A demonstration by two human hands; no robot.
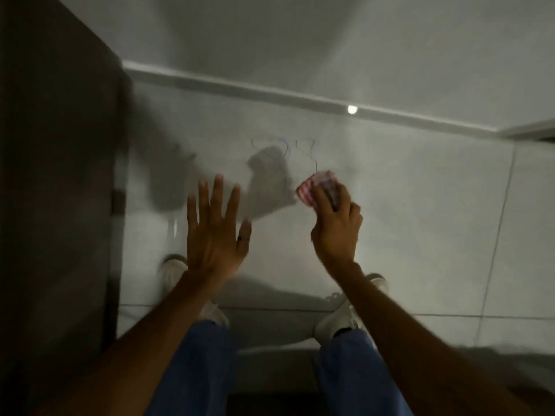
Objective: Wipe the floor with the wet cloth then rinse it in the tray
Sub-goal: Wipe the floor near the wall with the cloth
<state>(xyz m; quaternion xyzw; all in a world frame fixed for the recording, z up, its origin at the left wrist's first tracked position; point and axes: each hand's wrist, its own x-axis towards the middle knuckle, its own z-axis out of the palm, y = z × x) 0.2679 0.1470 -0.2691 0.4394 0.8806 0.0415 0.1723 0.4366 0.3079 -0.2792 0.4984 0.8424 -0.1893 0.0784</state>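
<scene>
Right hand gripped the bunched striped cloth above the floor, thin scribble marks lying just ahead and slightly left of the grip; left hand spread open, empty; tray not in view.

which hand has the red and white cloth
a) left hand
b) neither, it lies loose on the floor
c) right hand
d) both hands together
c: the right hand is closed around the red and white cloth, while the left hand is spread open with nothing in it.
</scene>
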